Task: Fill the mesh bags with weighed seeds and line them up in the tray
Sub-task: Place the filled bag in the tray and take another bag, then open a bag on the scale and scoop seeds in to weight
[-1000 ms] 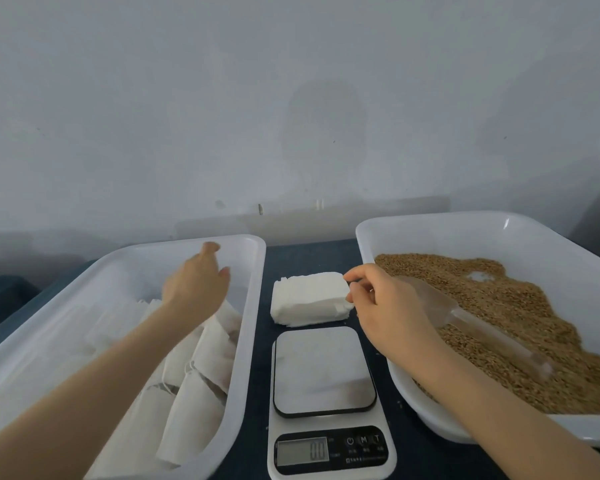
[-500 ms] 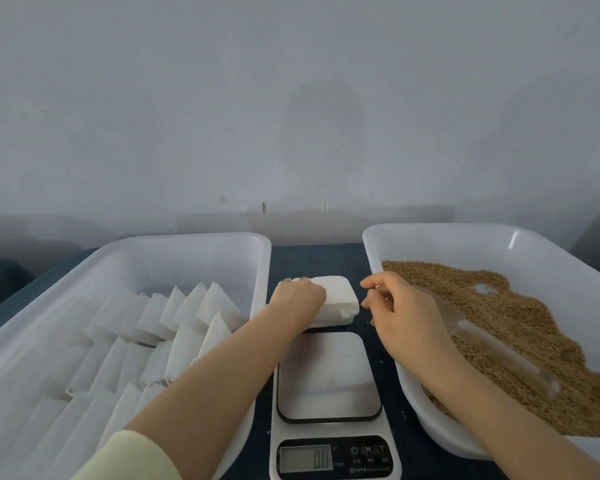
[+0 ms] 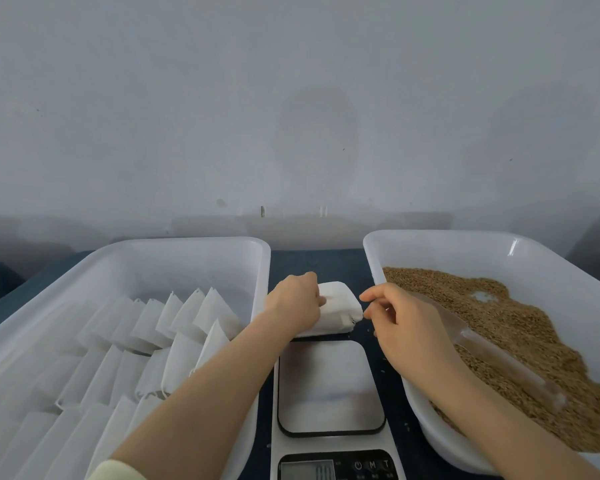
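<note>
Two white plastic trays on a dark blue tabletop (image 3: 312, 263), with a small kitchen scale (image 3: 331, 386) between them, just in front of a plain grey-white wall (image 3: 291, 98). On the wall, some faint round darker patches and a few small marks low down, near the line where wall and table meet. In the left tray (image 3: 187, 251), many filled white mesh bags (image 3: 174, 327) standing in slanted rows, leaning one on another, from the near side up to about the middle; far end of this tray bare. In the right tray (image 3: 465, 240), a wide heap of brown seeds (image 3: 499, 323) with a clear scoop (image 3: 492, 351) lying on it, partly hidden behind the right wrist. Behind the scale, on the dark surface, a stack of empty white bags (image 3: 340, 306), with its near edge touching or overlapping the far rim of the scale plate. Left hand (image 3: 297, 304) lying on the left part of this stack, fingers pressed down on it, holding it flat. Right hand (image 3: 406, 323) just beside the stack's right corner, thumb and forefinger drawn together close to the corner of the top bag; cannot tell whether already pinched on it. Scale plate bare; display at the bottom edge too cut off to read. A pale yellow sleeve (image 3: 118, 471) at the left forearm.
</note>
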Available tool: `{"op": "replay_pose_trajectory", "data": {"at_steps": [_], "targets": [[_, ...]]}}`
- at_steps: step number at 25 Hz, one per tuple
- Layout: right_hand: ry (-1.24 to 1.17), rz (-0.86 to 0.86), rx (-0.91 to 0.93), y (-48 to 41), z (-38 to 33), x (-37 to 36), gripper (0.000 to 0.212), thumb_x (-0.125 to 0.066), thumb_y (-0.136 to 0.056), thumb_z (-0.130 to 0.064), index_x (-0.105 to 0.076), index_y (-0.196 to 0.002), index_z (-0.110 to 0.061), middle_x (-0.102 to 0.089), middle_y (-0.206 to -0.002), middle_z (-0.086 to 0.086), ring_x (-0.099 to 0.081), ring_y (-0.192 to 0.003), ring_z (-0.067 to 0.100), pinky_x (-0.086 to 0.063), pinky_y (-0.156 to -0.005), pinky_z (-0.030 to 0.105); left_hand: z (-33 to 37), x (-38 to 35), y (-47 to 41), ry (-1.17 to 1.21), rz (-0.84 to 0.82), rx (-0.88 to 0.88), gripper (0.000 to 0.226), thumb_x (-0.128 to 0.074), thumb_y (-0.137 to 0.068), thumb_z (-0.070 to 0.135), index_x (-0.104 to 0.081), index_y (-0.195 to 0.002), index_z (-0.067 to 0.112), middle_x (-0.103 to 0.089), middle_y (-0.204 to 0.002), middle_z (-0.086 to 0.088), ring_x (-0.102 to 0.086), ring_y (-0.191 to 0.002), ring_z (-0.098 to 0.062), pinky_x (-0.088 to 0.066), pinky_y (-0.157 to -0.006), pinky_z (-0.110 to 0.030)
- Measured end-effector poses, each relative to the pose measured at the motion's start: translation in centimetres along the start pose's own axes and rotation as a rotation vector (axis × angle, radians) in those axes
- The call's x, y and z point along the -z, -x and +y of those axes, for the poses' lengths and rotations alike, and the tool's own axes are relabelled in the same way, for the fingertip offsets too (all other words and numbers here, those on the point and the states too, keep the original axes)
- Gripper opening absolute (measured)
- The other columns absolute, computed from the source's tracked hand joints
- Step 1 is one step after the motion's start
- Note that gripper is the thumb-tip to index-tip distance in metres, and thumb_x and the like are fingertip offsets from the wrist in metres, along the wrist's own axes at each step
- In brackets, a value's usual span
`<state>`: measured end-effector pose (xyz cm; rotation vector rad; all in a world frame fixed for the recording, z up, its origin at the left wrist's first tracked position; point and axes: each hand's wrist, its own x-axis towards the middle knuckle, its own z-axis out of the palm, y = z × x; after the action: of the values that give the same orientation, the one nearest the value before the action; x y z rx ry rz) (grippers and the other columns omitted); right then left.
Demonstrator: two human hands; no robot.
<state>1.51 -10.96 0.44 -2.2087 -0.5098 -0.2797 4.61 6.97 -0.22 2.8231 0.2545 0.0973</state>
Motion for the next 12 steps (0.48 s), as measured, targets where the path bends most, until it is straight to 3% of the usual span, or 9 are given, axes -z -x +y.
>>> {"op": "replay_pose_trajectory", "data": {"at_steps": [4, 7, 10, 12], "targets": [[0.01, 0.008, 0.008, 0.0, 0.1, 0.0, 0.018, -0.048, -0.095, -0.013, -0.061, -0.1, -0.025, -0.065, -0.076, -0.007, -0.059, -0.064, 0.001, -0.045, -0.061, 0.012, 0.2, -0.2, -0.3, 0.154, 0.177, 0.058, 0.015, -0.04, -0.101, 0.019, -0.031, -0.095, 0.009, -0.044, -0.073, -0.003, -0.041, -0.057, -0.013, -0.03, -0.047, -0.022], [0.019, 0.006, 0.005, -0.1, 0.1, -0.1, 0.017, -0.048, -0.096, -0.014, -0.06, -0.1, -0.025, -0.064, -0.077, -0.008, -0.058, -0.067, -0.001, -0.045, -0.059, 0.01, 0.1, 0.5, -0.3, 0.454, 0.338, 0.128, 0.006, -0.038, -0.1, 0.014, -0.036, -0.102, 0.009, -0.05, -0.085, -0.003, -0.051, -0.066, -0.016, -0.043, -0.057, -0.023], [0.027, -0.001, -0.004, -0.1, 0.1, 0.0, 0.017, -0.048, -0.096, -0.015, -0.06, -0.102, -0.026, -0.064, -0.081, -0.009, -0.059, -0.065, 0.001, -0.044, -0.058, 0.008, 0.1, 1.4, 0.2, 0.862, 0.374, 0.187, 0.008, -0.035, -0.101, 0.017, -0.04, -0.108, 0.017, -0.054, -0.093, 0.001, -0.063, -0.078, -0.022, -0.057, -0.076, -0.04], [0.015, 0.017, -0.002, -0.2, -0.2, 0.1, 0.017, -0.047, -0.097, -0.016, -0.06, -0.103, -0.024, -0.065, -0.085, -0.008, -0.06, -0.07, 0.002, -0.044, -0.056, 0.01, 0.3, 2.6, 0.9, 1.108, 0.336, 0.206, 0.017, -0.033, -0.101, 0.013, -0.044, -0.109, 0.023, -0.055, -0.098, 0.005, -0.064, -0.08, -0.018, -0.059, -0.07, -0.034]]}}
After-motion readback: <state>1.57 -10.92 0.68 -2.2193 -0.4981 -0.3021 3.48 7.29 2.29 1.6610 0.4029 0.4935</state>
